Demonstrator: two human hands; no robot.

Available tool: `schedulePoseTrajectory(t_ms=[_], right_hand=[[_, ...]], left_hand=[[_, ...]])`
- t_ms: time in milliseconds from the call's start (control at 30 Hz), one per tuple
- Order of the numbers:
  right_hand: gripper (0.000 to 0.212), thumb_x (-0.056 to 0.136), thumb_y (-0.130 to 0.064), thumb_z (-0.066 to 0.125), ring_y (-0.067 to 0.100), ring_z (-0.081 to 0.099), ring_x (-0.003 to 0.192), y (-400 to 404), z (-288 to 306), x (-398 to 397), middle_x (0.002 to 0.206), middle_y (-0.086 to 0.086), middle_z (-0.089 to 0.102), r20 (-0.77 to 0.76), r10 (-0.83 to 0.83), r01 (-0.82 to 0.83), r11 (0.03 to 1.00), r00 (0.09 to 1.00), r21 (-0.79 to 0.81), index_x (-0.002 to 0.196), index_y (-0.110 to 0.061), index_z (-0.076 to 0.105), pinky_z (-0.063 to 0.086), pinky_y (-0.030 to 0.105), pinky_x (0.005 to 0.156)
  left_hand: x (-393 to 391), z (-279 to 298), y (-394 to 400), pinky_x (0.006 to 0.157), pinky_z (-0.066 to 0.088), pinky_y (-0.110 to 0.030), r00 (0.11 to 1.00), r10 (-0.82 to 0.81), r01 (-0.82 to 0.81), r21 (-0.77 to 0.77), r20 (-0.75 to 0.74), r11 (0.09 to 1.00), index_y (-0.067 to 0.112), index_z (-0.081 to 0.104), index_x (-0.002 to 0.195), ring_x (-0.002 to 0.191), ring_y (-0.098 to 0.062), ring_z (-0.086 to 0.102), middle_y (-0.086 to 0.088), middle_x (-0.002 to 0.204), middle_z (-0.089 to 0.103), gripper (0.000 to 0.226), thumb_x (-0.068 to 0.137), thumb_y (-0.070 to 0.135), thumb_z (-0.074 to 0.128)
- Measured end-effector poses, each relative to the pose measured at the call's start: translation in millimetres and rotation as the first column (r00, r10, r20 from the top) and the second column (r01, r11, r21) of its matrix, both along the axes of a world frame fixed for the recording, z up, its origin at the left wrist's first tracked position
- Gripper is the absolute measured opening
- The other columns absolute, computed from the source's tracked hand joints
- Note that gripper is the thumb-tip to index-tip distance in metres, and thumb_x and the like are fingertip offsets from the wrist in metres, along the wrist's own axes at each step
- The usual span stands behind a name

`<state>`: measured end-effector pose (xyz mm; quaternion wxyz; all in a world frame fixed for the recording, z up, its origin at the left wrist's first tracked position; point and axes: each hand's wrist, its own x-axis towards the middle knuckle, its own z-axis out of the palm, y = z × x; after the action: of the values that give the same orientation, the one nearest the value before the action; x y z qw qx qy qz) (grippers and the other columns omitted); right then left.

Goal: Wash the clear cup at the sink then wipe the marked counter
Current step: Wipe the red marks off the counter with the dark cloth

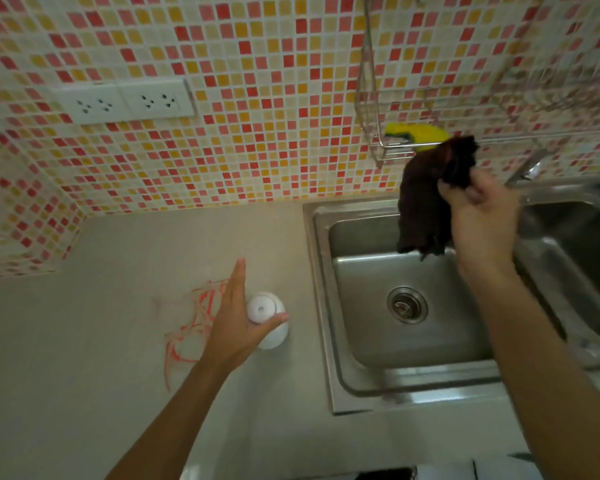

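Clear plastic is what the cup [269, 322] is made of, though it's reading milky-white from up here. It's sitting upside down on the counter [101, 393], so its long axis is running straight up and down, with the round base facing up at the camera and the mouth down on the surface. You can see a little dot in the middle of that base. It's sitting just left of the sink [409, 306] and right beside the red scribble marks [194, 320] drawn on the counter.

The left hand [234, 318] is coming in from the near side, fingers straight and pointing far, thumb reaching across the near side of the cup. The hand is looking relaxed rather than clamped on.

The right hand [478, 206] is up over the far part of the sink, pinching a dark brown cloth [426, 199] that's hanging down bunched and limp. Behind it, a wire rack [378, 133] on the tiled wall [257, 98] is holding a yellow sponge [413, 133]. A white double socket [125, 103] is sitting on the wall further left.
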<state>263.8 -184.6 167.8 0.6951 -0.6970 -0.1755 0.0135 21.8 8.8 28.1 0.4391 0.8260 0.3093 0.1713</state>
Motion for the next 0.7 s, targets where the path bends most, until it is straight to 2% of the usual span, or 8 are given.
schedulePoseTrajectory(t_ms=[100,200,267,333,433,533,633,700], right_hand=[[0.025,0.092,-0.011,0.057,0.009,0.068,0.091,7.5,-68.6,-57.9,0.096,-0.009,0.071,-0.117,0.029,-0.056,0.971,0.993,-0.231,0.109,-0.027,0.067,0.055,0.034,0.085],[0.029,0.091,-0.008,0.059,0.015,0.066,0.078,6.1,-131.3,-120.7,0.088,-0.006,0.068,0.068,0.057,-0.008,0.823,0.996,-0.568,0.117,-0.018,0.066,0.054,0.029,0.072],[0.033,0.086,-0.007,0.065,0.019,0.067,0.074,2.3,-167.3,-157.1,0.09,0.002,0.071,0.254,0.224,0.02,0.713,0.941,-0.701,0.118,-0.014,0.066,0.056,0.03,0.067],[0.031,0.082,-0.022,0.066,0.023,0.065,0.091,-1.6,-198.8,-178.7,0.106,0.006,0.07,0.356,0.426,0.029,0.607,0.832,-0.794,0.113,-0.014,0.068,0.055,0.041,0.083],[0.043,0.089,-0.051,0.053,0.027,0.042,0.132,0.3,-224.6,-184.3,0.14,0.007,0.051,0.242,0.699,-0.079,0.393,0.673,-0.916,0.119,-0.021,0.064,0.027,0.057,0.111],[0.049,0.1,-0.051,0.032,0.023,0.019,0.146,14.4,-237.9,-174.8,0.152,0.003,0.036,0.172,0.756,-0.11,0.308,0.632,-0.945,0.132,-0.022,0.056,0.019,0.055,0.114],[0.054,0.103,-0.046,0.019,0.023,0.013,0.147,27.0,-248.0,-173.7,0.157,0.001,0.025,0.134,0.784,-0.06,0.213,0.606,-0.975,0.149,-0.021,0.031,0.018,0.055,0.114],[0.055,0.103,-0.044,0.019,0.026,0.013,0.147,30.9,-255.1,-186.5,0.158,0.003,0.021,0.139,0.808,-0.007,0.175,0.572,-0.985,0.152,-0.02,0.022,0.019,0.055,0.113]], left_hand=[[-11.3,-34.1,0.6,0.113,0.025,-0.025,1.0,0.028,-0.027,-0.082,0.0,0.996,0.024,0.025,0.146,0.135,-0.007,0.033,0.011,0.148,0.032,0.113,0.054,0.042,0.089],[-15.8,-56.2,3.4,0.105,0.036,-0.018,0.996,0.0,0.01,-0.117,0.089,0.993,0.019,0.041,0.131,0.119,-0.007,0.05,0.005,0.127,0.051,0.095,0.052,0.029,0.094],[-15.5,-63.0,5.4,0.103,0.035,-0.013,0.989,-0.036,0.053,-0.12,0.142,0.991,0.024,0.04,0.127,0.116,0.003,0.049,0.013,0.122,0.05,0.092,0.052,0.023,0.094],[-14.1,-66.9,7.4,0.102,0.034,-0.011,0.983,-0.062,0.085,-0.134,0.171,0.987,0.026,0.038,0.128,0.118,0.003,0.048,0.019,0.124,0.048,0.094,0.053,0.021,0.094],[-12.8,-74.3,13.0,0.106,0.034,-0.017,0.981,-0.079,0.108,-0.158,0.179,0.981,0.016,0.039,0.131,0.123,-0.005,0.048,0.011,0.128,0.049,0.096,0.053,0.025,0.094],[-11.8,-74.7,16.6,0.106,0.036,-0.021,0.978,-0.101,0.132,-0.163,0.185,0.978,0.013,0.04,0.132,0.123,-0.005,0.048,0.013,0.129,0.05,0.092,0.058,0.023,0.093],[-10.2,-59.4,15.4,0.104,0.04,-0.027,0.97,-0.042,0.083,-0.161,0.24,0.983,0.02,0.042,0.129,0.12,-0.006,0.05,0.016,0.126,0.052,0.08,0.064,0.016,0.088],[-10.2,-42.7,23.5,0.103,0.039,-0.021,0.952,0.066,-0.02,-0.153,0.299,0.988,0.02,0.039,0.129,0.119,-0.001,0.049,0.011,0.125,0.051,0.083,0.062,0.012,0.089]])
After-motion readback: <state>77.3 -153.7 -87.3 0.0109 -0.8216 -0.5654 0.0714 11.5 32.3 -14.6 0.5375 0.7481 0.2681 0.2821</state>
